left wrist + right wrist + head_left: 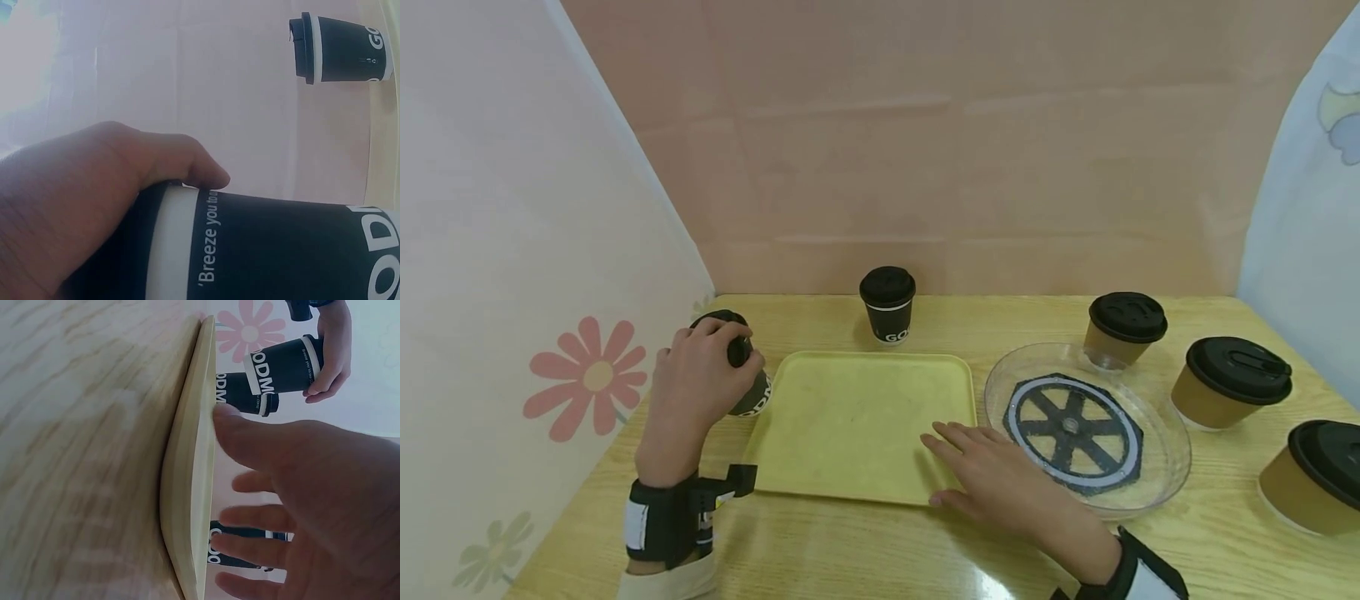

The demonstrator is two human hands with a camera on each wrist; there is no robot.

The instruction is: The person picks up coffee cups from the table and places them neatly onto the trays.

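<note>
My left hand (703,375) grips a black lidded paper cup (281,244) from above, left of the yellow tray (865,425). White lettering runs round that cup, and its lid is mostly hidden under the fingers. Seen from the right wrist, the held cup (284,365) hangs tilted, its base higher than that of a second black cup (240,394) behind it. My right hand (992,475) is held low by the tray's front right corner, fingers extended and spread, nothing in its grasp.
Another black cup (887,307) stands behind the tray. To the right lies a round clear dish (1172,467) with a dark wheel-like pattern (1071,427). Brown cups with black lids (1127,325) (1228,379) (1315,479) line the right side. Fabric walls (925,150) enclose the table.
</note>
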